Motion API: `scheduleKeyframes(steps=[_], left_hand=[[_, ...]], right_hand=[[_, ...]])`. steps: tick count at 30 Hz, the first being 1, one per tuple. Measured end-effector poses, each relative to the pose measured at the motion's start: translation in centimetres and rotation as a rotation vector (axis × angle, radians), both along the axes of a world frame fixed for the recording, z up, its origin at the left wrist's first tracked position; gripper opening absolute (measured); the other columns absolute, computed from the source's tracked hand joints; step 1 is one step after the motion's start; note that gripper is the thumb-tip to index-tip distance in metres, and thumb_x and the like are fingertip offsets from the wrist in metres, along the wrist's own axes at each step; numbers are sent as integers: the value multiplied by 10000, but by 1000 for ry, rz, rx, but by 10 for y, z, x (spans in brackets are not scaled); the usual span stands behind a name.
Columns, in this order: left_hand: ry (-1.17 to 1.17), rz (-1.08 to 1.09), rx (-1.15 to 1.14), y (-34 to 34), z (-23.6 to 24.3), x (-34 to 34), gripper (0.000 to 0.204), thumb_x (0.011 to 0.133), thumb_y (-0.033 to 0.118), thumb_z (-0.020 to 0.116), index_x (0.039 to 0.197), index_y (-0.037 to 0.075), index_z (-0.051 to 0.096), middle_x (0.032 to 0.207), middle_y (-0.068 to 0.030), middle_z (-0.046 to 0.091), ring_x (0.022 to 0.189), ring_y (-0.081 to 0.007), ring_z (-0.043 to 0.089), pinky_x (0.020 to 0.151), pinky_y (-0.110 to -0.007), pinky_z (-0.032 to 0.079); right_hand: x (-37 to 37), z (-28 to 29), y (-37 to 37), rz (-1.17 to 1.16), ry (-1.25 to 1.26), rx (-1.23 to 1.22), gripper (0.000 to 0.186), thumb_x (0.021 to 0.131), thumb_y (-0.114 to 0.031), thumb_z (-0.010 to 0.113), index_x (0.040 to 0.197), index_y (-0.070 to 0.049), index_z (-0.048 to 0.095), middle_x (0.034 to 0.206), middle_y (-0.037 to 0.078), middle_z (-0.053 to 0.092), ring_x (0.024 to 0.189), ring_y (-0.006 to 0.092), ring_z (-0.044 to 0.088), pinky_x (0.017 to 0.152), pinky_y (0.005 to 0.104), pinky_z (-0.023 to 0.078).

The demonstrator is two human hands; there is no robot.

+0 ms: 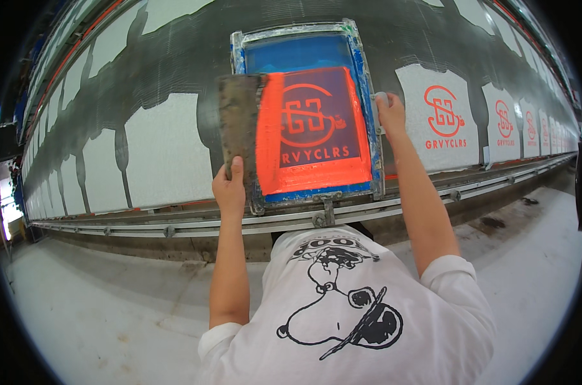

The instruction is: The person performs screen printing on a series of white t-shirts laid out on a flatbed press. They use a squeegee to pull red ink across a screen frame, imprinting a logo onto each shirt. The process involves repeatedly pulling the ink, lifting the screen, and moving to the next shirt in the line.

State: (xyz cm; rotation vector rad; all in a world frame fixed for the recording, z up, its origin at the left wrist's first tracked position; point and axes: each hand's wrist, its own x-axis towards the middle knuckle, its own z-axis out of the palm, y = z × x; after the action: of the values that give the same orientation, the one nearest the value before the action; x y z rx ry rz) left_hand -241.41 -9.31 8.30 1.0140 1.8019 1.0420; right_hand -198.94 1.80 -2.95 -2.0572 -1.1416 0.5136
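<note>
My left hand is closed around the near end of a worn, ink-stained squeegee. The squeegee stands along the left side of a screen printing frame, and its edge meets a thick band of bright orange ink. Ink also borders the mesh, through which a round design shows. At the frame's right side, my right hand grips a small pale knob, its fingers partly hidden.
White fabric pieces lie along the long dark table to the left. Right of the frame, a white piece bears an orange print, with several more printed ones beyond. A metal rail runs along the table's near edge, above a pale floor.
</note>
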Motion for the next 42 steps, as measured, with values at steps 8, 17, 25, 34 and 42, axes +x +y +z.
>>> scheduleKeyframes(steps=[8,17,25,34,42], left_hand=[[-510,263,-253,-1,-27,-40,845,1024,688,379,1521,5,409,1487,-122,523,1323,-271,528,1114,-399,408],[-843,83,-131,12,-36,-23,791,998,742,339,1516,149,418,1386,-69,587,1241,-263,591,1046,-445,499],[-705,150,3,7,20,46,702,1042,676,293,1485,148,426,1334,-85,597,1188,-261,623,1007,-444,546],[-785,188,55,-14,20,62,734,1026,700,316,1522,164,388,1418,-74,552,1221,-291,601,1019,-477,525],[-732,190,97,-15,13,57,732,1023,703,328,1506,162,426,1381,-68,584,1221,-259,605,1000,-456,534]], right_hand=[[-17,29,-14,-161,121,88,421,948,-415,672,997,-6,760,859,150,747,811,224,711,746,363,522],[-29,80,-34,-158,192,331,330,957,-352,681,931,-28,735,751,109,700,660,153,618,637,357,485],[8,126,-35,-188,351,370,343,933,-344,681,994,-11,737,805,146,727,716,225,690,674,358,523],[21,121,-58,-143,341,396,297,945,-311,686,912,-16,701,690,106,628,619,166,573,591,352,459],[31,123,-82,-113,546,428,200,1017,-230,663,1043,-31,672,755,-84,554,624,3,415,531,212,323]])
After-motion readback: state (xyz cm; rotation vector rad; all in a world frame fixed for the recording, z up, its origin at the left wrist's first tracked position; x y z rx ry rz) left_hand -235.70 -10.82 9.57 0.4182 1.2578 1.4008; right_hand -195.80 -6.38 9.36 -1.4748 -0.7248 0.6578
